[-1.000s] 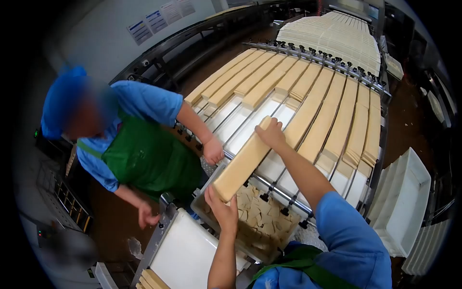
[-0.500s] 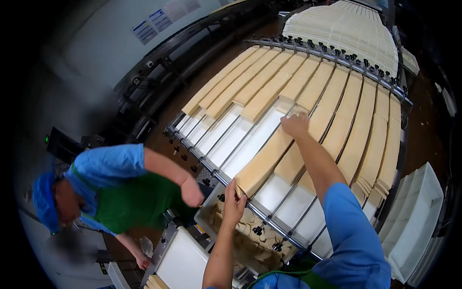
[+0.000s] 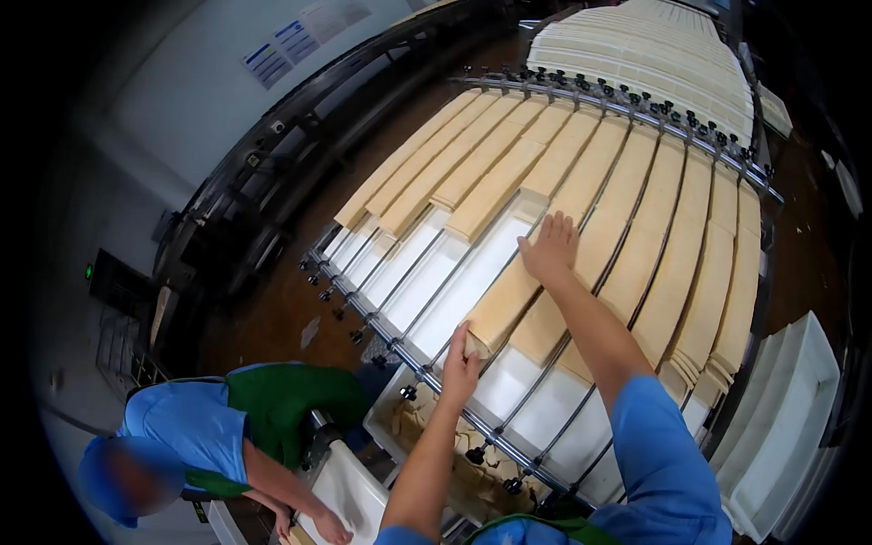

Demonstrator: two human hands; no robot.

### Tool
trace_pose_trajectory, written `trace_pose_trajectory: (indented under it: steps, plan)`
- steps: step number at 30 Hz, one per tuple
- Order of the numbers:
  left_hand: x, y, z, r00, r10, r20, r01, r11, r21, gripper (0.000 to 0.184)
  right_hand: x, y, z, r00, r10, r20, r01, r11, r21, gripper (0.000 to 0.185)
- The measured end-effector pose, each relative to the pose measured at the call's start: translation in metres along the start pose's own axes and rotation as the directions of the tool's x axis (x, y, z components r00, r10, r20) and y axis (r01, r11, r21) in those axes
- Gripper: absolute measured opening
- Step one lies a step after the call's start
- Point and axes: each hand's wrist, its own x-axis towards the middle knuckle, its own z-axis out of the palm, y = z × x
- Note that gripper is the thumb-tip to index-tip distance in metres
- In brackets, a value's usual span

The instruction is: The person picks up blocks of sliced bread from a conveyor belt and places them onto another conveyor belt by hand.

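Observation:
My left hand is upright against the near end of a long stack of thin, pale beige sheets, its fingers extended along the cut edge. My right hand lies flat on top of the same row farther up, fingers spread. Between thin dark rods, the stack rests on a white slatted table. Similar beige rows run alongside, some with stepped ends. What the sheets are made of I cannot tell.
A metal rail with black knobs edges the table's near side. Below stands a bin with beige scraps. A co-worker bends over a white surface at lower left. White trays stand at right.
My right hand has opened from a grip to lie flat. My left hand and the stack's near end have shifted away from me, closing the row's gap. The co-worker has bent over the white surface.

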Motion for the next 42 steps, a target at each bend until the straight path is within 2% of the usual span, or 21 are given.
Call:
trace_pose_trajectory:
  steps: [3,5,9,10,12,15,17,19,21,22,24,25,26,27,29,31,33,35,37,39,42]
  plan:
    - [-0.008,-0.009,0.0,0.997,0.012,-0.072,-0.002,0.991,0.135,0.059,0.005,0.002,0.012,1.0,0.008,-0.015,-0.008,1.0,0.028,0.082]
    - [-0.026,-0.002,0.003,0.914,0.247,-0.323,-0.148,0.942,0.302,0.058,0.013,0.009,0.023,0.999,0.003,-0.037,0.001,0.996,0.088,0.082]
    - [-0.111,0.008,0.004,0.878,0.121,-0.463,-0.026,0.978,0.205,0.052,0.052,0.036,0.088,0.929,-0.096,-0.358,0.113,0.993,0.027,0.074]
    - [-0.137,0.022,0.001,0.872,0.082,-0.482,-0.001,0.986,0.167,0.051,0.046,0.032,0.063,0.963,-0.119,-0.241,0.138,0.989,0.06,0.075]
    - [-0.181,0.029,-0.003,0.817,0.043,-0.574,0.037,0.991,0.127,0.05,0.035,0.016,0.03,0.997,-0.064,-0.045,0.057,0.985,-0.16,0.087]
    - [-0.248,0.017,-0.006,0.79,0.083,-0.607,0.173,0.92,0.351,0.048,0.057,0.02,0.025,0.986,-0.045,0.163,0.07,0.987,-0.148,0.09]
    - [-0.296,0.0,-0.011,0.872,-0.005,-0.489,0.205,0.911,0.357,0.045,0.05,0.021,0.019,0.972,-0.068,0.225,0.106,0.982,-0.159,0.087]
    - [-0.339,-0.001,-0.013,0.944,-0.208,-0.256,0.238,0.967,0.09,0.046,-0.005,0.009,0.015,0.968,-0.201,0.152,0.24,0.921,-0.307,0.079]
    - [-0.377,0.017,-0.018,0.897,-0.434,0.082,0.44,0.859,-0.261,0.05,-0.075,0.006,0.024,0.876,-0.475,0.087,0.482,0.866,-0.128,0.073]
    - [-0.402,-0.005,-0.001,0.918,-0.384,0.097,0.394,0.859,-0.327,0.05,-0.095,0.012,0.052,0.775,-0.631,0.036,0.632,0.774,-0.044,0.073]
    - [-0.449,-0.021,0.02,0.923,-0.341,0.179,0.385,0.827,-0.41,0.05,-0.162,0.019,0.08,0.398,-0.909,-0.121,0.916,0.389,0.096,0.079]
    - [-0.47,-0.014,0.021,0.904,-0.366,0.22,0.426,0.817,-0.389,0.049,-0.205,0.009,0.07,0.286,-0.952,-0.11,0.939,0.256,0.229,0.079]
    - [-0.489,-0.008,0.023,0.877,-0.406,0.257,0.475,0.808,-0.347,0.049,-0.266,-0.012,0.018,0.327,-0.941,0.087,0.886,0.337,0.317,0.073]
    - [-0.508,-0.002,0.023,0.846,-0.452,0.284,0.524,0.803,-0.282,0.049,-0.28,-0.005,0.04,0.248,-0.968,0.021,0.903,0.24,0.357,0.071]
    - [-0.548,0.015,0.018,0.762,-0.563,0.319,0.617,0.781,-0.095,0.048,-0.314,-0.016,0.018,0.274,-0.962,-0.004,0.917,0.26,0.302,0.057]
    - [-0.583,0.034,0.007,0.667,-0.676,0.313,0.675,0.726,0.132,0.048,-0.317,-0.027,0.027,0.388,-0.844,0.371,0.891,0.447,0.084,0.039]
    - [-0.611,0.058,-0.016,0.563,-0.787,0.252,0.689,0.615,0.383,0.047,-0.314,-0.029,0.047,0.416,-0.872,0.258,0.896,0.441,0.049,0.033]
    - [-0.622,0.087,-0.049,0.486,-0.863,0.14,0.657,0.466,0.593,0.047,-0.314,-0.041,0.044,0.536,-0.749,0.389,0.838,0.528,-0.139,0.041]
    - [-0.6,0.141,-0.103,0.425,-0.905,0.006,0.645,0.307,0.7,0.042,-0.321,-0.049,0.032,0.616,-0.692,0.377,0.772,0.625,-0.115,0.047]
    - [-0.613,0.167,-0.132,0.699,-0.586,-0.409,0.711,0.507,0.487,0.046,-0.324,-0.048,0.035,0.648,-0.695,0.313,0.748,0.659,-0.085,0.046]
    - [-0.568,0.309,-0.159,0.668,0.017,-0.744,0.495,0.736,0.461,0.031,-0.313,-0.044,0.06,0.624,-0.7,0.346,0.766,0.635,-0.096,0.042]
